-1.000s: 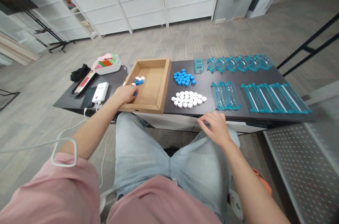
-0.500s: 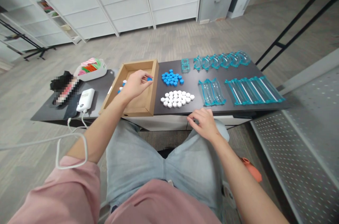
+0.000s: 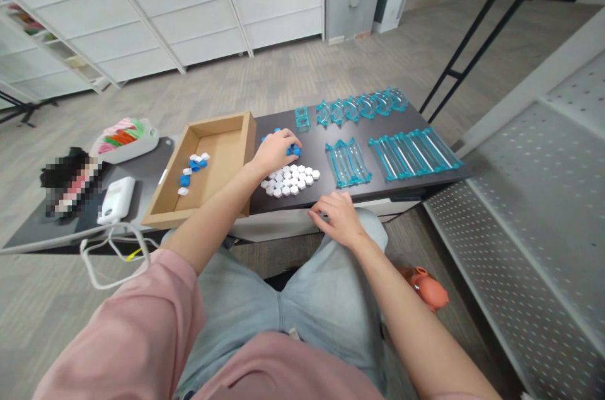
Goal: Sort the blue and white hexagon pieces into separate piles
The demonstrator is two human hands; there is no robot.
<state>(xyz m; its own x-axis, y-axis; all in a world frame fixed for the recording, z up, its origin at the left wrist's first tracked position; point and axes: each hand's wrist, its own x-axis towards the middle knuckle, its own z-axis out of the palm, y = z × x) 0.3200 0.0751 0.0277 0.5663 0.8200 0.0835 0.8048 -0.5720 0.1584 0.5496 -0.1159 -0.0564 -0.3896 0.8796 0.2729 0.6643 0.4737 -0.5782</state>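
My left hand (image 3: 276,151) reaches over the pile of blue hexagonal pieces (image 3: 278,130) on the dark table. Its fingers and thumb pinch down around a blue hexagonal piece (image 3: 295,151), and the hand covers most of the pile. Just in front lies a group of white hexagonal pieces (image 3: 293,181). Left of them stands a shallow cardboard box (image 3: 198,218), with several loose white and blue pieces (image 3: 193,165) inside along its left part. My right hand (image 3: 336,217) hovers or rests by the table's front edge above my knee, holding nothing, thumb apart from loosely bent fingers.
Clear teal-edged tubes (image 3: 416,153), shorter curved tubes (image 3: 348,162), a row of curved connectors (image 3: 362,107) and small teal squares (image 3: 302,118) occupy the table's right side. At left are a white basket of colourful strips (image 3: 125,140) and a white cabled device (image 3: 116,200).
My left hand has moved right, from above the box to the blue pile, carrying a blue piece. The view has turned right. My right hand stays near the table edge.
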